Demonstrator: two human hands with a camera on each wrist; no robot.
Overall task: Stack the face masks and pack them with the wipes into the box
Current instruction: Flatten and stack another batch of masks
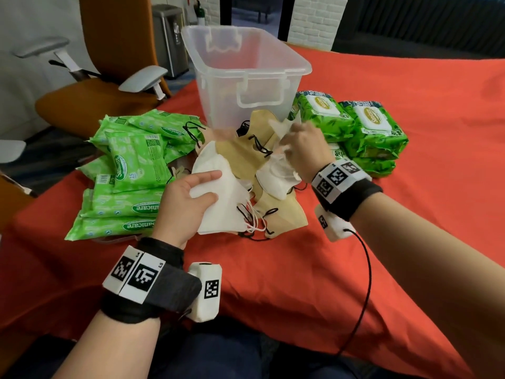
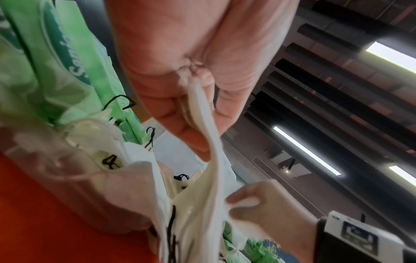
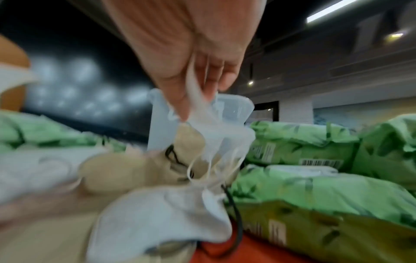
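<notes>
White and beige face masks (image 1: 246, 160) lie heaped on the red tablecloth in front of a clear plastic box (image 1: 246, 69). My left hand (image 1: 188, 201) grips a stack of white masks (image 1: 218, 198) near the heap's front; the left wrist view shows the mask edge (image 2: 202, 113) pinched between thumb and fingers. My right hand (image 1: 300, 149) pinches a white mask (image 1: 281, 127) lifted above the pile, its mask cloth and ear loops (image 3: 211, 135) dangling from the fingers. Flat green wipe packs (image 1: 131, 170) lie left; bulky green wipe packs (image 1: 366, 132) sit right.
An orange office chair (image 1: 103, 86) stands off the table's left edge, and a metal bin (image 1: 169, 39) behind it. The red tablecloth (image 1: 410, 201) stretches bare to the right and front. A black cable (image 1: 366, 283) trails from my right wrist.
</notes>
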